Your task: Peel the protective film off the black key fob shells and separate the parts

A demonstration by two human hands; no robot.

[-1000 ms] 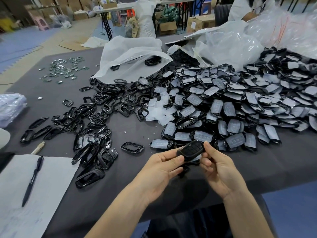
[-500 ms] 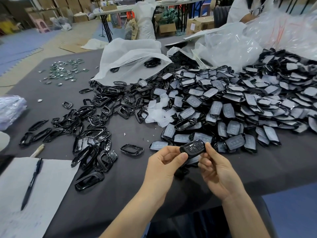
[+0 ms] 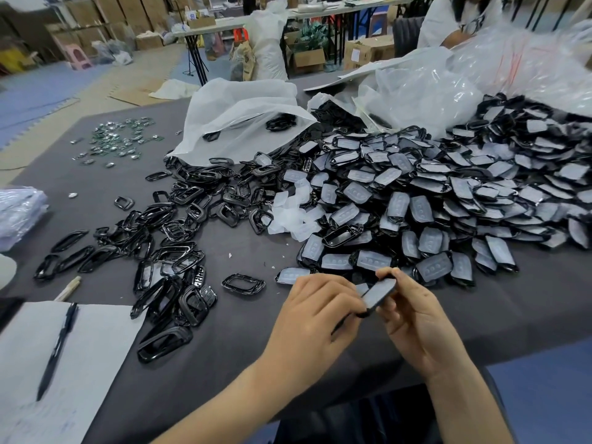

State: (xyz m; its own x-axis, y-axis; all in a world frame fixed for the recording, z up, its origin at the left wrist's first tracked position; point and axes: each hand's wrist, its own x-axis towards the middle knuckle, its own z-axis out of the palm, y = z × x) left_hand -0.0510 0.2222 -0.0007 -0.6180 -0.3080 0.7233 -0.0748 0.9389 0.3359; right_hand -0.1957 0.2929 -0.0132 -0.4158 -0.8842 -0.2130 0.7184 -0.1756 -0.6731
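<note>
Far left: a pen (image 3: pixel 56 351) lies on a sheet of paper (image 3: pixel 99 341) at the near corner of the grey table (image 3: pixel 243 344). Beyond it, loose black frames (image 3: pixel 166 232) are scattered in front of a white bag (image 3: pixel 243 123). Centre: peeled film pieces (image 3: pixel 288 216) lie in a small pile. Near edge: the left hand (image 3: pixel 315 318), fingers curled, pinches the lower end of one key fob shell (image 3: pixel 378 295) – held tilted above the table, pale film side up. The right hand (image 3: pixel 413 318) grips its upper end between thumb and curled fingers. Right: a heap of film-covered shells (image 3: pixel 455 187), spread wide – clear plastic bags (image 3: pixel 432 88) behind it.
</note>
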